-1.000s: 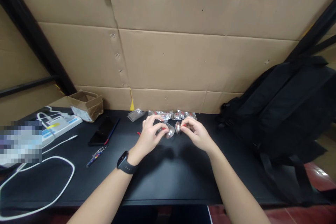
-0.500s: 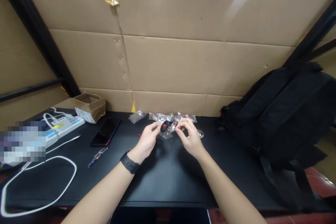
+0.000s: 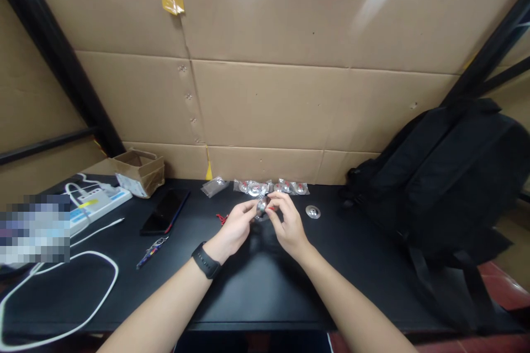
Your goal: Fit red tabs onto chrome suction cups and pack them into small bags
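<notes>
Between my hands, a little above the table, is a small shiny domed metal disc that looks like a finger cymbal (image 3: 262,207). My left hand (image 3: 237,227) pinches its left edge with closed fingers. Thumb and fingers of my right hand (image 3: 287,223) are closed at its right side, where a bit of red shows at the fingertips. A second silver cymbal (image 3: 313,212) lies flat to the right of my right hand. Red cords (image 3: 222,218) rest beside my left hand. Behind the hands, several cymbals in clear plastic bags (image 3: 256,188) form a row.
An empty-looking clear bag (image 3: 215,186) lies at the back. On the left are a phone (image 3: 165,212), a keychain (image 3: 152,251), a white cable (image 3: 114,292), a power strip (image 3: 103,207) and an open cardboard box (image 3: 141,171). A black backpack (image 3: 447,176) stands right; cardboard walls the back.
My hands have come together, and the dark-looking disc in my left hand now shows a shiny side. The right hand moved left, uncovering the loose cymbal on the table.
</notes>
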Demonstrator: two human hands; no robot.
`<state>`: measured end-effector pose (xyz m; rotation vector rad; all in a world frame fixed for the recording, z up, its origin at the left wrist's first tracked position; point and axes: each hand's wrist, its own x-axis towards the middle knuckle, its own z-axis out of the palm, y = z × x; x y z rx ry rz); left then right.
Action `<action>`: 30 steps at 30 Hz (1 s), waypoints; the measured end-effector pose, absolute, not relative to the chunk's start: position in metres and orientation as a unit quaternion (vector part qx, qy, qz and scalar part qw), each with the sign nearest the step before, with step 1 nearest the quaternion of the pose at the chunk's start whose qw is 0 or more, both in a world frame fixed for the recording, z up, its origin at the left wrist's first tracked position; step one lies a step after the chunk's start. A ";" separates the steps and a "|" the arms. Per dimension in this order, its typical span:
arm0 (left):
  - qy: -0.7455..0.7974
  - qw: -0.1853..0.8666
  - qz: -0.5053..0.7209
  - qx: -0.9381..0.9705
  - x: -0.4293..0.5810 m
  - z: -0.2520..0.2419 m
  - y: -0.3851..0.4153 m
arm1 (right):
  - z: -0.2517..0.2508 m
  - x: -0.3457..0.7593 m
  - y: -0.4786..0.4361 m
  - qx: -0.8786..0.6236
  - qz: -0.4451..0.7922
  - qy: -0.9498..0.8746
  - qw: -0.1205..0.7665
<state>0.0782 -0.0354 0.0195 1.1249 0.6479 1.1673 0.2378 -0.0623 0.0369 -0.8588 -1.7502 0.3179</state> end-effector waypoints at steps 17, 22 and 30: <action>0.416 0.361 0.520 0.653 0.075 0.015 -0.028 | 0.029 0.242 -0.058 -0.388 0.339 -0.662 0.544; 0.402 0.335 0.495 0.694 0.076 0.011 -0.028 | 0.028 0.246 -0.055 -0.409 0.318 -0.673 0.528; 0.447 0.154 0.241 0.847 0.081 0.003 -0.049 | 0.043 0.292 -0.038 -0.518 0.203 -0.628 0.544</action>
